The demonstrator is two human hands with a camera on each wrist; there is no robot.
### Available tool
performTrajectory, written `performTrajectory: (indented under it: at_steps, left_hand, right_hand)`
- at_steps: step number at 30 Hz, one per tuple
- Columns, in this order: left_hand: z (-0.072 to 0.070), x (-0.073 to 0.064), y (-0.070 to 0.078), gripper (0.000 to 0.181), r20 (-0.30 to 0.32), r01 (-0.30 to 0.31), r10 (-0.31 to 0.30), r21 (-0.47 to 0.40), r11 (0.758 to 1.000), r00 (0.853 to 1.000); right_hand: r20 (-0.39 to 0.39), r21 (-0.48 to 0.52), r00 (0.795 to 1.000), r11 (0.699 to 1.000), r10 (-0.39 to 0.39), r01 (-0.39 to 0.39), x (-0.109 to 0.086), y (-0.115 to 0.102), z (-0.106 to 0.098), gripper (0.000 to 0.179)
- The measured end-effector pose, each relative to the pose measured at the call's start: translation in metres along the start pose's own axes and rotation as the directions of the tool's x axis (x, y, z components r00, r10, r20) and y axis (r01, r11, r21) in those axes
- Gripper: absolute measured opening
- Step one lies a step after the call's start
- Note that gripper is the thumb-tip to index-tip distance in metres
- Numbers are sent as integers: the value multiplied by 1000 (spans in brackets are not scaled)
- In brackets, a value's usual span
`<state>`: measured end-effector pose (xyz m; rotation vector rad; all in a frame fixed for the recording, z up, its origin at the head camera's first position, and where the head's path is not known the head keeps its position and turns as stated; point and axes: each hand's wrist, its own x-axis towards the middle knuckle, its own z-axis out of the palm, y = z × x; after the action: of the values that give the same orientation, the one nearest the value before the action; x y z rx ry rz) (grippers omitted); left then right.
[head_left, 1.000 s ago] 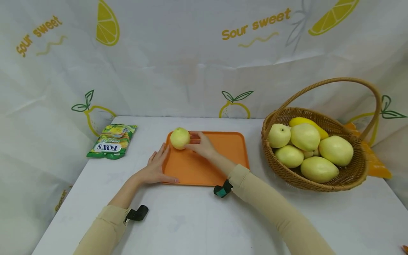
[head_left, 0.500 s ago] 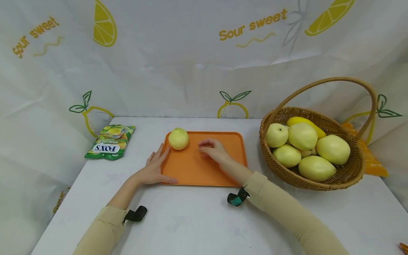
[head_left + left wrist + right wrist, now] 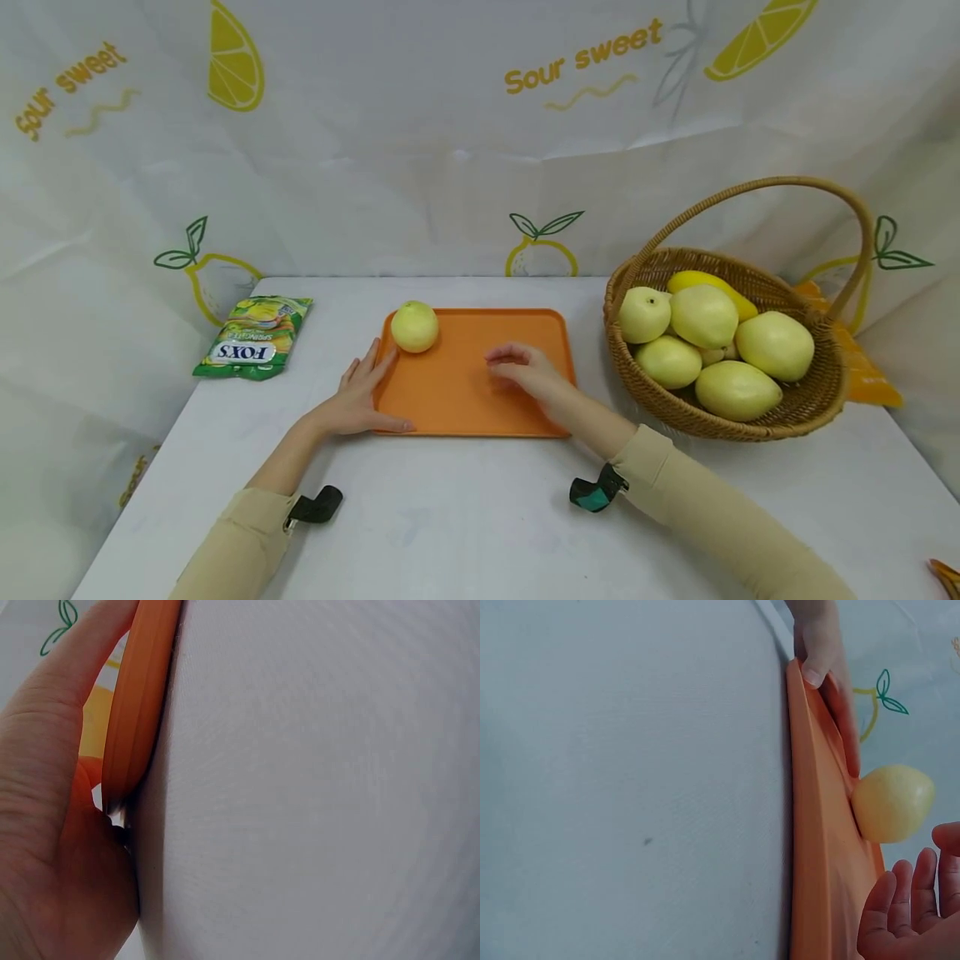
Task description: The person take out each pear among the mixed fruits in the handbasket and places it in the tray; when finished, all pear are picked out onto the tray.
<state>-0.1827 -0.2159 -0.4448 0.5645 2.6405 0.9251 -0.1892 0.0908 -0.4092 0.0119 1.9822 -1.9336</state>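
In the head view, a round pale yellow fruit (image 3: 415,327) sits at the far left corner of a shallow orange tray (image 3: 457,392). My left hand (image 3: 358,398) is spread along the tray's left side, its thumb at the near left corner and its fingertips just short of the fruit. The left wrist view shows that thumb (image 3: 37,750) along the tray's rim. My right hand (image 3: 528,375) hovers over the right half of the tray, holding nothing. Its fingers (image 3: 900,900) are loosely bent in the right wrist view, apart from the fruit.
To the right stands a wicker basket (image 3: 723,429) with a tall handle, holding several pale yellow fruits and one longer yellow one. An orange packet (image 3: 862,367) lies behind it. A green Fox's packet (image 3: 253,337) lies at the back left. A printed curtain (image 3: 375,192) backs the table.
My right hand has let go of the fruit and drawn back to the right and nearer me. The fruit stays on the tray. My left hand keeps its place on the tray's edge.
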Motion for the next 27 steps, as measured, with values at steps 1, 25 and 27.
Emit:
performTrajectory:
  at_steps: [1, 25, 27]
  left_hand:
    - [0, 0, 0, 124, 1, 3, -3, 3, 1000, 1000]
    - [-1, -1, 3, 124, -1, -3, 3, -7, 1000, 1000]
    - [-1, -1, 3, 124, -1, -2, 2, -8, 1000, 1000]
  right_hand:
    - [7, 6, 1000, 1000, 6, -6, -3, 0, -2, 27]
    - [185, -113, 982, 993, -19, 40, -84, -9, -45, 33]
    - [202, -131, 979, 990, -28, 56, -90, -12, -49, 35]
